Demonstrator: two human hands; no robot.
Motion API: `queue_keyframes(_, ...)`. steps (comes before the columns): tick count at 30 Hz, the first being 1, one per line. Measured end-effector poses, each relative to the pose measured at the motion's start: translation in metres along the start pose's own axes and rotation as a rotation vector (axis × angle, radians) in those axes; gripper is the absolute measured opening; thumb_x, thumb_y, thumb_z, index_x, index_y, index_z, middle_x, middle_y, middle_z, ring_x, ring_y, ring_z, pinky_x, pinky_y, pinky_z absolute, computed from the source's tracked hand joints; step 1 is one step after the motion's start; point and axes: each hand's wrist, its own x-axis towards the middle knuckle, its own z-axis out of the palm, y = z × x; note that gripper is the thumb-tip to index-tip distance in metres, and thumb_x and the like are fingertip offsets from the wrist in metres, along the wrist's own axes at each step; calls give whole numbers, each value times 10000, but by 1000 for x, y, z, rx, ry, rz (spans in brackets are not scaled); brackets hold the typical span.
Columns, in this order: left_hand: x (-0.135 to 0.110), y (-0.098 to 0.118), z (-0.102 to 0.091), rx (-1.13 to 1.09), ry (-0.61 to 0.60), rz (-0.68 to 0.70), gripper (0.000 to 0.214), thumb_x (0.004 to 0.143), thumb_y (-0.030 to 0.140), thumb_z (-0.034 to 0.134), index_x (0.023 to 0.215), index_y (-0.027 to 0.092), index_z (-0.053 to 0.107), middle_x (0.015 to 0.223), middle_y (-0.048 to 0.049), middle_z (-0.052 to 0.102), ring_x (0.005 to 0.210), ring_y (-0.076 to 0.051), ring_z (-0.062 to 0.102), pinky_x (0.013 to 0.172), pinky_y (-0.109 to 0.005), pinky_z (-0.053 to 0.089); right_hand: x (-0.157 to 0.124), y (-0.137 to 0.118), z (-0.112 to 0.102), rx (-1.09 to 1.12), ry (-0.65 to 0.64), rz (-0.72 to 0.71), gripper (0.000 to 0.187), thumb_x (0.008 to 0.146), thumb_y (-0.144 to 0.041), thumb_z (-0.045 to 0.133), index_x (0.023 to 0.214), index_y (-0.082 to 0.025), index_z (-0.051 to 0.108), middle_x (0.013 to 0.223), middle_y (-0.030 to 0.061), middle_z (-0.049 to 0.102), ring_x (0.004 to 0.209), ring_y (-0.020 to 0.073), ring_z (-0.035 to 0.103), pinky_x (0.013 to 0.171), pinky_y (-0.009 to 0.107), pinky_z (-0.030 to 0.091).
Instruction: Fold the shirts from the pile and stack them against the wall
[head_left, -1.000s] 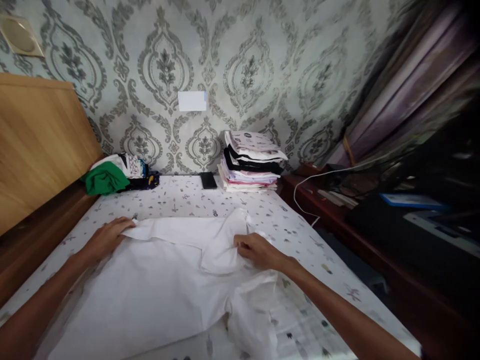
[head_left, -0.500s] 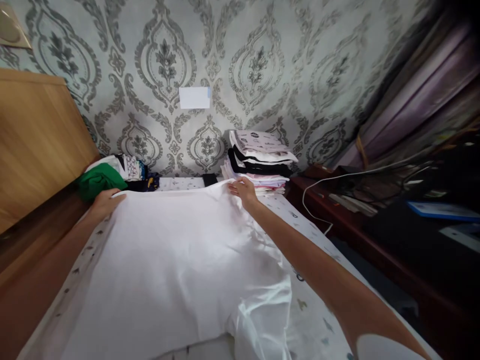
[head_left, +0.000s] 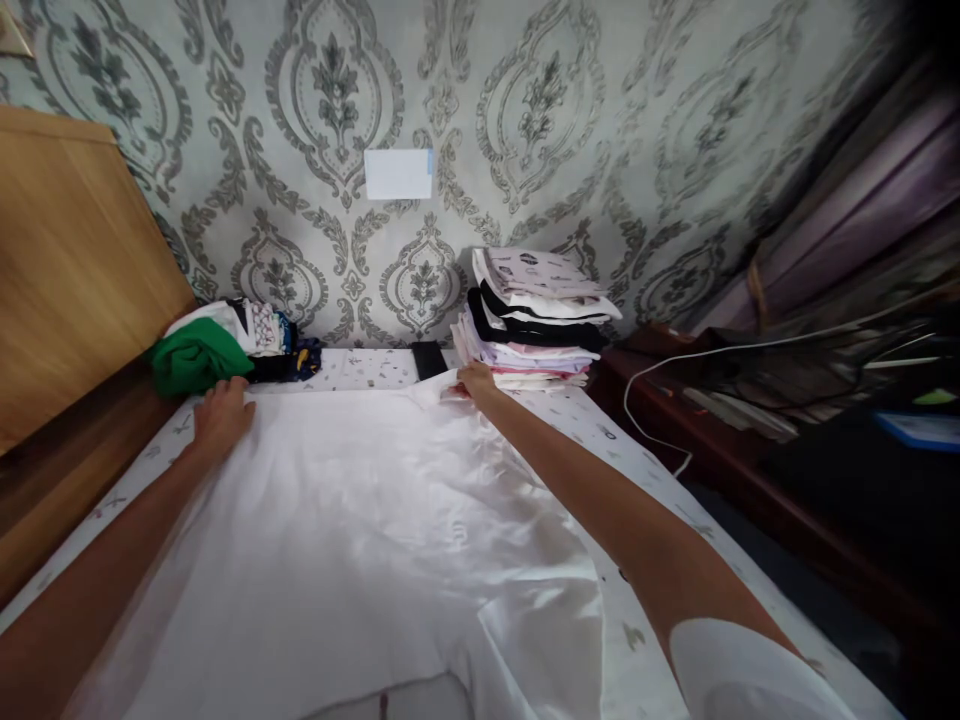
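A white shirt [head_left: 337,520] lies spread over the bed in front of me, creased toward its right side. My left hand [head_left: 223,418] is at its far left corner, fingers closed over the edge, close to a green cloth [head_left: 201,356]. At the far right corner, my right hand [head_left: 474,385] pinches the shirt's edge, just in front of a stack of folded clothes [head_left: 536,315]. Part of the shirt's left edge is hidden by my left forearm.
The bed has a white printed sheet [head_left: 360,368]. More clothes [head_left: 266,335] are heaped beside the green cloth, and a flat black item [head_left: 429,360] lies by the stack. A wooden cabinet [head_left: 82,260] borders the left; a dark red table [head_left: 675,430] with a white cable stands right.
The shirt's far edge has come down flatter onto the bed. My left hand has lowered and turned with its back upward; my right hand keeps its corner. The view has shifted slightly.
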Motion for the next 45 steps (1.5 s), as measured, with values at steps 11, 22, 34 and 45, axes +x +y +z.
queue_keyframes(11, -44, 16, 18, -42, 56, 219, 458, 952, 392, 354, 1313, 152, 502, 1468, -206, 463, 1364, -390, 417, 1080, -560, 380, -54, -8, -10, 63, -137, -90, 156, 865, -238, 522, 976, -237, 632, 1075, 71, 679, 1045, 234, 638, 911, 426, 523)
queue_keyframes(22, -53, -68, 2, -79, -65, -4, 705, 843, 721, 281, 1250, 242, 598, 1357, -142, 586, 1322, -489, 452, 1012, -694, 358, -243, 38, -152, -675, -27, -415, 368, 964, -408, 439, 1234, -231, 615, 1435, 148, 531, 1303, 329, 505, 934, 488, 501)
queue_keyframes(34, -224, 134, -36, -419, -383, 904, 277, 968, 383, 466, 1161, 251, 616, 1186, -72, 632, 1117, -251, 569, 971, -411, 488, -397, 56, -129, -785, 155, -226, 315, 912, -560, 538, 938, -258, 625, 1070, 142, 606, 994, 328, 514, 889, 530, 436)
queue_keyframes(45, -276, 205, -5, -383, -118, 1084, 455, 940, 244, 507, 1386, 198, 431, 1284, -170, 581, 1169, -319, 540, 961, -507, 445, -426, 7, -105, 390, -97, 382, 411, 728, -541, 763, 951, -203, 697, 802, 61, 692, 705, 229, 601, 615, 341, 478)
